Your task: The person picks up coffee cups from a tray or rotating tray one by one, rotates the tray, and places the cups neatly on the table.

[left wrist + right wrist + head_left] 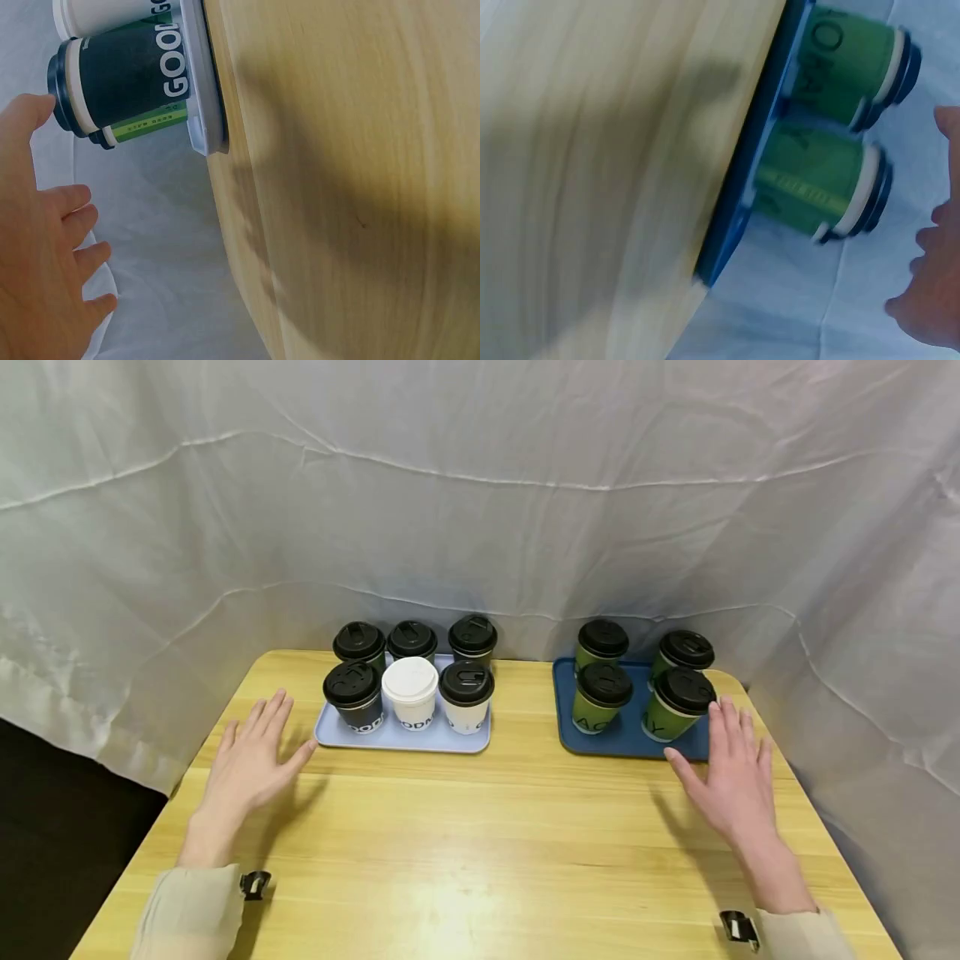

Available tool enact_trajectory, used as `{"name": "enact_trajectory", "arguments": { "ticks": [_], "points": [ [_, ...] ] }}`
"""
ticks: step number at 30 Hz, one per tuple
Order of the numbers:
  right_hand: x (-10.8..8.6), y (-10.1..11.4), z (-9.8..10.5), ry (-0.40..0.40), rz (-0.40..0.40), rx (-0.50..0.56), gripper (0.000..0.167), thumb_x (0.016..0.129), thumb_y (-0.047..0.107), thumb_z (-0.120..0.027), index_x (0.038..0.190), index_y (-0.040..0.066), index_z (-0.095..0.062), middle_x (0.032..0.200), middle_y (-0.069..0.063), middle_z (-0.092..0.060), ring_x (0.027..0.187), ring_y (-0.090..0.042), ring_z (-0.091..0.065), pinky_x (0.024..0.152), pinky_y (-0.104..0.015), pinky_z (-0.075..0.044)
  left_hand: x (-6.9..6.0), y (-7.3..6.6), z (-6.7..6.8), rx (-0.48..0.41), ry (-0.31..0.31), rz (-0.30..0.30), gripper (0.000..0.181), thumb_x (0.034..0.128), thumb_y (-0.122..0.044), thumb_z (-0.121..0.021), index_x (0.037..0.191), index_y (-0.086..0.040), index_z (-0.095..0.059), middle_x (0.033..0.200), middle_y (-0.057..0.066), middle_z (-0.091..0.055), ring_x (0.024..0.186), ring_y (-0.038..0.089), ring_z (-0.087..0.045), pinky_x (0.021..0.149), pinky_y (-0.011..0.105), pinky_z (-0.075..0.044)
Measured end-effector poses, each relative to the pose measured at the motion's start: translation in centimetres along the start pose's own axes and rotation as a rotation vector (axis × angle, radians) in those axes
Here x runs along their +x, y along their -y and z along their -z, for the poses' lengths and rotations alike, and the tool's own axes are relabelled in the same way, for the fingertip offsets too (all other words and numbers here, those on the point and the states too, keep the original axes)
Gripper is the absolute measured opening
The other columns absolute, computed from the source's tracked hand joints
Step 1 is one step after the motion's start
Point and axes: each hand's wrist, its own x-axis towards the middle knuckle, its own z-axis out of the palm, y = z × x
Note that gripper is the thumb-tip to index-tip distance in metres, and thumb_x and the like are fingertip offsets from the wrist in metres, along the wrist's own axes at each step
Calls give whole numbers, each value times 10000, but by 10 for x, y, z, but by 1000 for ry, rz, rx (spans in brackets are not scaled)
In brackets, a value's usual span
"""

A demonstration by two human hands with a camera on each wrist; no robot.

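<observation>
My left hand (251, 764) hovers over the table, fingers spread, just left of a pale blue tray (405, 741). On that tray's front row stand a dark cup with a black lid (354, 695), a white cup with a white lid (411, 693) and a white cup with a black lid (467, 696). Behind them are three more black-lidded cups, partly hidden. My right hand (731, 772), fingers extended, is at the right front corner of a dark blue tray (607, 746), near a green cup (667, 718). Several green, black-lidded cups stand there. Neither hand holds anything.
Both trays lie toward the back of a light wooden table (480, 843), with a strip of wood between them. A grey cloth (480, 527) hangs behind and along the sides. A dark area (60, 835) shows beyond the table's left edge.
</observation>
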Motion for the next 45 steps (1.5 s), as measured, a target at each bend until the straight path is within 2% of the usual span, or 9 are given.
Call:
{"name": "enact_trajectory", "arguments": {
  "ticks": [4, 6, 12, 19, 25, 28, 33, 39, 45],
  "points": [
    [4, 24, -3, -84, 57, 54, 905, 1013, 487, -608, 1651, 31, -156, 1739, -137, -82, 1596, -394, -10, 1234, -631, 42, 8, 2, -2, 16, -35, -18, 839, 1030, -534, -506, 1648, -53, -206, 1711, 171, -192, 1524, 472, -236, 1183, 707, -108],
    [7, 36, -6, -114, 92, 76, 901, 1013, 525, -590, 1648, 34, -180, 1740, -120, -102, 1596, -392, -35, 1243, -615, 26, 14, 4, -4, 20, -58, -30, 817, 1024, -513, -528, 1635, -44, -254, 1695, 180, -241, 1497, 472, -287, 1180, 692, -147],
    [19, 67, -20, -195, 213, 133, 912, 1015, 689, -423, 1648, 66, -219, 1727, -111, -180, 1580, -414, -128, 1233, -644, -62, 29, 6, -8, 14, -96, -41, 763, 1006, -486, -569, 1570, -9, -379, 1605, 232, -385, 1431, 469, -381, 1138, 665, -256],
    [35, 105, -39, -201, 299, 230, 917, 1022, 694, -389, 1637, 32, -231, 1700, -143, -248, 1552, -394, -237, 1210, -670, -143, 41, 13, -12, 28, -84, -24, 733, 997, -497, -574, 1510, 10, -446, 1483, 287, -482, 1332, 516, -453, 1064, 681, -324],
    [51, 133, -56, -142, 349, 275, 907, 1028, 673, -399, 1634, 21, -221, 1685, -172, -263, 1523, -393, -295, 1190, -671, -206, 53, 19, -17, 54, -47, -28, 693, 992, -491, -585, 1452, 21, -497, 1384, 276, -542, 1267, 494, -504, 1003, 656, -378],
    [60, 145, -65, -101, 358, 289, 873, 1031, 579, -508, 1631, 13, -222, 1675, -190, -273, 1527, -388, -291, 1200, -647, -214, 61, 21, -19, 51, -31, -31, 642, 989, -483, -592, 1355, 43, -551, 1302, 255, -573, 1216, 465, -533, 975, 632, -399],
    [74, 161, -77, 13, 302, 287, 881, 984, 436, -645, 1632, 20, -218, 1654, -221, -299, 1529, -391, -285, 1221, -594, -218, 73, 23, -21, 55, -4, -36, 575, 985, -483, -585, 1219, 41, -584, 1194, 231, -598, 1123, 437, -568, 920, 597, -429],
    [91, 172, -94, 188, 229, 334, 908, 979, 485, -660, 1644, 71, -200, 1671, -191, -276, 1543, -386, -265, 1226, -571, -239, 85, 23, -21, 91, 77, -48, 528, 973, -468, -584, 1165, 24, -585, 1125, 216, -630, 1055, 400, -602, 841, 554, -461],
    [101, 179, -112, 292, 202, 369, 1020, 921, 606, -688, 1655, 119, -173, 1687, -163, -243, 1547, -351, -268, 1217, -552, -274, 91, 24, -26, 106, 141, -53, 468, 954, -442, -613, 1110, -2, -580, 1077, 187, -624, 1032, 377, -596, 827, 534, -452]
  ]
}}
